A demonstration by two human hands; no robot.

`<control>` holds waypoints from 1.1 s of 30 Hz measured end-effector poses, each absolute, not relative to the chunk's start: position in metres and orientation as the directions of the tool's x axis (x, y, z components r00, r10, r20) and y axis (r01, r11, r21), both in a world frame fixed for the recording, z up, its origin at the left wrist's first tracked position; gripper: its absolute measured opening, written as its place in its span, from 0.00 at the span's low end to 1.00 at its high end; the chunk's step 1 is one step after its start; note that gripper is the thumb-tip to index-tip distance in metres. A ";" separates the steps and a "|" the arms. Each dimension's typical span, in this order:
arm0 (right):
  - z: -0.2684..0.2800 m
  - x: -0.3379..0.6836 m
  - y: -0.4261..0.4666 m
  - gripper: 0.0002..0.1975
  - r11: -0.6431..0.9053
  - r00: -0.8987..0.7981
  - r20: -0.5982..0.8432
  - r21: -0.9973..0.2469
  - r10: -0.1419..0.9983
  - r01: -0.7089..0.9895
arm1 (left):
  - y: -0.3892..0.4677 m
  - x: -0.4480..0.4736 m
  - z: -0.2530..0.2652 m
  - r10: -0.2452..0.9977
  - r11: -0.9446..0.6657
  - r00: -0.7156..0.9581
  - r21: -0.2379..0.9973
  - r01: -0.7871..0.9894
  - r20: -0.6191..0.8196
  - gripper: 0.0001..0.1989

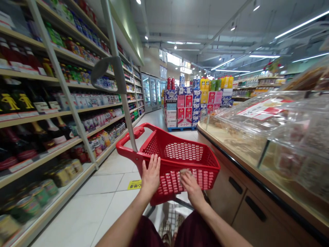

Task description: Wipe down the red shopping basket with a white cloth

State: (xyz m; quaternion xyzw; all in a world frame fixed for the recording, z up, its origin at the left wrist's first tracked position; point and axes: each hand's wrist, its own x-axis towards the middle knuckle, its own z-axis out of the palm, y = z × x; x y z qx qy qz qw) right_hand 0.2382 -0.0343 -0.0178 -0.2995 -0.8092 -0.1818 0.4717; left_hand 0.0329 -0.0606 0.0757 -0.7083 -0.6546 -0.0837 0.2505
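1. At six o'clock stands a red cart (171, 173), turned sideways, its nose close to the wooden counter (223, 193) at four o'clock; I cannot tell if they touch
2. At seven o'clock the left hand (151, 173) lies flat against the cart's side, fingers nearly together
3. At five o'clock the right hand (190, 184) has bent fingers against the holed side; whether they hook through, I cannot tell
4. A hard sideways shove could bump the counter and jar the clear plastic boxes (267, 108) at three o'clock
5. If the cart swings, its tall pole (128, 118) at ten o'clock might strike the shelves (59, 113) at nine
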 end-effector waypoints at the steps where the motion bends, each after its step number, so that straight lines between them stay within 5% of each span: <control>1: -0.022 0.237 -0.036 0.16 0.768 -0.408 0.861 0.033 0.303 0.640 | -0.061 0.033 0.076 0.886 -0.022 0.131 -0.242 0.970 0.445 0.31; 33: -0.002 0.153 -0.032 0.15 0.820 -0.468 0.848 0.072 0.250 0.567 | -0.071 -0.018 0.102 0.808 -0.060 0.195 -0.252 0.966 0.555 0.31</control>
